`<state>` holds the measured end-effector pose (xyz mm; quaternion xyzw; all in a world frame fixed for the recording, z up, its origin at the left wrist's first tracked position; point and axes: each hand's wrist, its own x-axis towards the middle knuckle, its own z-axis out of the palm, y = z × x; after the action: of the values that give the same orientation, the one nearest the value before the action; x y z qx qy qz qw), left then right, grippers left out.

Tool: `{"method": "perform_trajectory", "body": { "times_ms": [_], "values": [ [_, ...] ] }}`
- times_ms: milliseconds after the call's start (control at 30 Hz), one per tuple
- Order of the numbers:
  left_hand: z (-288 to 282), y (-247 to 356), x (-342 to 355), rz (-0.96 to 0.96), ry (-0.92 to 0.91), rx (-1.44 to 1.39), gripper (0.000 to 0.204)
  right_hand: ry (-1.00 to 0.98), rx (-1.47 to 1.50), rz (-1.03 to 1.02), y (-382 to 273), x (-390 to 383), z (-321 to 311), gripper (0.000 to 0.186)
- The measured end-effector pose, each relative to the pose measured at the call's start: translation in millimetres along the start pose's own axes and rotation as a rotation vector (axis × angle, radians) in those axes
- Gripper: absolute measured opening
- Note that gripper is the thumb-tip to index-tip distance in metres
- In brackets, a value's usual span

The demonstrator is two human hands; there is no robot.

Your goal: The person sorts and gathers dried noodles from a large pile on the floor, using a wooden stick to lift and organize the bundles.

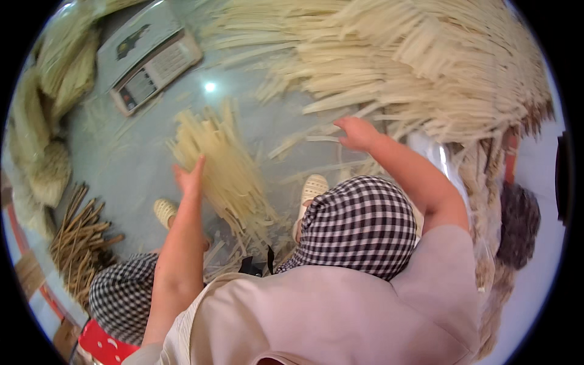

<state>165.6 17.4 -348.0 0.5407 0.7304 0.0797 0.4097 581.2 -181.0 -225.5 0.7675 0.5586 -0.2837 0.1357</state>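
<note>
A fanned bundle of pale yellow, flat plant-like strips (226,167) lies before me on the grey floor. My left hand (190,175) is at the bundle's left edge, thumb and fingers apart, the thumb against the strips; I see no grip round them. Further right, my right hand (359,134) reaches over the near edge of a large heap of similar strips (420,67). Its thumb and forefinger are spread, with nothing visible between them. A few loose strips (304,140) lie just left of that hand.
A white scale-like device (149,61) with a keypad stands at the far left. Wrapped bundles (58,97) line the left edge, above a pile of thin brown sticks (79,243). A dark plastic bag (518,225) is at the right. A red seat (103,342) shows at lower left.
</note>
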Motion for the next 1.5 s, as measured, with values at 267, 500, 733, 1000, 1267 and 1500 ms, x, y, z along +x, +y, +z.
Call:
{"method": "perform_trajectory", "body": {
  "times_ms": [267, 500, 733, 1000, 1267, 1500],
  "values": [
    [-25.6, -50.0, 13.5, -0.172, 0.005, 0.015, 0.103, 0.166, -0.24, -0.096, -14.5, 44.0, 125.7, 0.036],
    [5.7, -30.3, 2.6, -0.27, -0.08, -0.11, 0.088, 0.398, -0.005, -0.622, -104.8, 14.9, -17.6, 0.017],
    [40.3, 31.7, -39.7, -0.243, -0.553, -0.808, 0.061, 0.201, -0.248, -1.165, -169.0, 45.9, -89.5, 0.02],
    [22.8, 44.4, -45.5, -0.287, -0.598, -0.578, 0.045, 0.269, 0.162, -0.604, -78.5, 35.2, -38.3, 0.05],
    [27.5, 19.0, -44.2, -0.282, -0.865, -0.521, 0.044, 0.453, 0.42, -0.283, -0.9, -30.4, 15.4, 0.049],
    [24.9, 48.0, -80.3, -0.28, -0.634, -0.156, 0.054, 0.714, 0.517, -0.331, -24.5, -45.4, 2.0, 0.031]
  ]
}}
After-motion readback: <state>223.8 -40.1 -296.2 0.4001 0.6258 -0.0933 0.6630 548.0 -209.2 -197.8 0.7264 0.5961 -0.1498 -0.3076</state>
